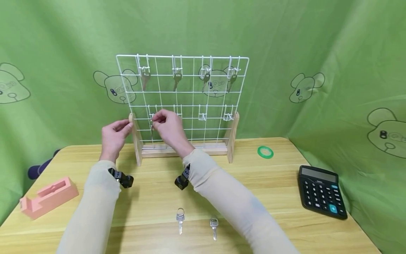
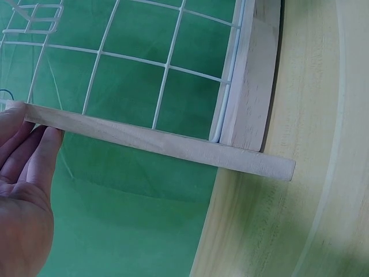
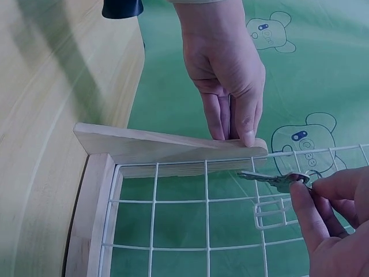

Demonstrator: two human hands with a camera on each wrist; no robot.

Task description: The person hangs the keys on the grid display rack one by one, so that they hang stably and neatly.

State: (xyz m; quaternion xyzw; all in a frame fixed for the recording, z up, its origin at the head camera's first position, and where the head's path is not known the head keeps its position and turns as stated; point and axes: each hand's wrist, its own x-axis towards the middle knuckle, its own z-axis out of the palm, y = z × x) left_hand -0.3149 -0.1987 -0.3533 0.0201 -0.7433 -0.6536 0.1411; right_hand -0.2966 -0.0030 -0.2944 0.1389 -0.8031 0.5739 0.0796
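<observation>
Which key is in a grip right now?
The key pinched in the right grip; four others hang from the upper hooks, and two lie on the table.

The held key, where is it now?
In the right wrist view, the key is right of centre, pinched by the right hand, close to the wire grid.

Calculator (image 1: 323, 192), four o'clock in head view: marked 7, 4, 1, 0 down the nine-o'clock key column (image 1: 308, 195).
Teal key (image 1: 333, 209), toward five o'clock on calculator: marked with plus sign.
Strip (image 1: 319, 181) below display (image 1: 318, 173): printed, too small to read.
Curtain bear (image 1: 118, 90), ten o'clock: lettered, too blurred to read.
</observation>
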